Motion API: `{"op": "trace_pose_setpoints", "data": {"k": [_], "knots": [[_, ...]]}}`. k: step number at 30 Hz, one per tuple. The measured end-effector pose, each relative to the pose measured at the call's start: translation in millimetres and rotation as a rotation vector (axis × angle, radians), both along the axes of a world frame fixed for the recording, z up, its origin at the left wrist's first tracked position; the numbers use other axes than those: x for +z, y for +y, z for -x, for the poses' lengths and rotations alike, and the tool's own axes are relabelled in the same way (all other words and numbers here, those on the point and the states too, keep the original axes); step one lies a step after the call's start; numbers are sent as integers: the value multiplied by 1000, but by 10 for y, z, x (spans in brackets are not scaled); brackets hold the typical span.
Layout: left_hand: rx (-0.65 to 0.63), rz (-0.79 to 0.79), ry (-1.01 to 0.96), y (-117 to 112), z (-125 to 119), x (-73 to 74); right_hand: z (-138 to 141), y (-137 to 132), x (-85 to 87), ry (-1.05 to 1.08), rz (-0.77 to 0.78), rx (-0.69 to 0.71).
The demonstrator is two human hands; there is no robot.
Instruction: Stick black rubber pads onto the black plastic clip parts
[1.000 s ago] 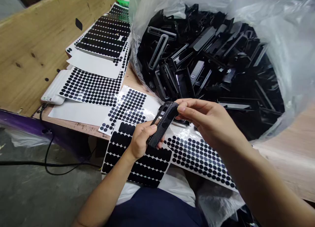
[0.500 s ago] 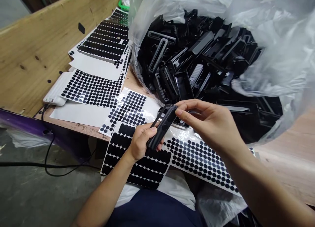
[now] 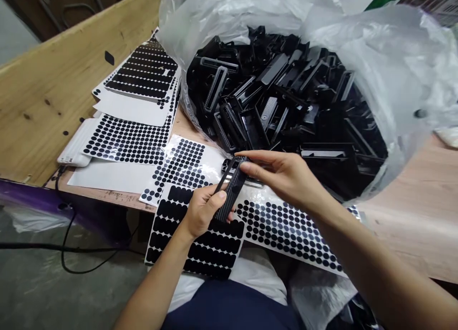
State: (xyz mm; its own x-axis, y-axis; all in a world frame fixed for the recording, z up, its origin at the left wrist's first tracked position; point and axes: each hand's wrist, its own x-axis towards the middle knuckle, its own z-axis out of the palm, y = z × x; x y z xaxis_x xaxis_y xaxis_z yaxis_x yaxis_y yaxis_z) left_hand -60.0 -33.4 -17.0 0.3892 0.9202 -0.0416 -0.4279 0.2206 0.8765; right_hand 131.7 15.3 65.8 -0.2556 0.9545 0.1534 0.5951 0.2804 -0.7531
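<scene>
A long black plastic part (image 3: 233, 192) with a carbon-fibre pattern and a slotted frame along one side is held tilted above the table edge. My left hand (image 3: 202, 210) is closed round its lower end, thumb on top. At its upper end my right hand (image 3: 286, 173) pinches it between thumb and fingers. Just below lies a sheet of black oblong stickers (image 3: 214, 251), partly covered by my left hand. A sheet of round black stickers (image 3: 291, 230) lies under my right forearm. Behind the held part, another black part on the table is partly hidden.
A large clear plastic bag (image 3: 404, 77) full of black plastic parts (image 3: 257, 125) stands open on the table. More sticker sheets (image 3: 121, 137) are stacked at left, near a white device (image 3: 77, 144) with a cable. A wooden board (image 3: 53, 91) borders the left side.
My right thumb and fingers have closed further over the upper end of the part, which has turned slightly. The camera view has shifted a little; my left hand keeps its hold.
</scene>
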Motion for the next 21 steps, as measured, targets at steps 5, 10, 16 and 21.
{"op": "trace_pose_setpoints", "data": {"k": [5,10,16,21], "knots": [[30,-5,-72,58,-22,15,-450,170,-138,-359,-343,-126],[66,24,-207,81,-27,19,-712,157,-369,-710,-359,198],[131,54,-217,78,-17,65,-628,-58,-233,26,-192,-228],[142,83,-139,90,-53,73,-179,-346,-80,670,502,-54]]}}
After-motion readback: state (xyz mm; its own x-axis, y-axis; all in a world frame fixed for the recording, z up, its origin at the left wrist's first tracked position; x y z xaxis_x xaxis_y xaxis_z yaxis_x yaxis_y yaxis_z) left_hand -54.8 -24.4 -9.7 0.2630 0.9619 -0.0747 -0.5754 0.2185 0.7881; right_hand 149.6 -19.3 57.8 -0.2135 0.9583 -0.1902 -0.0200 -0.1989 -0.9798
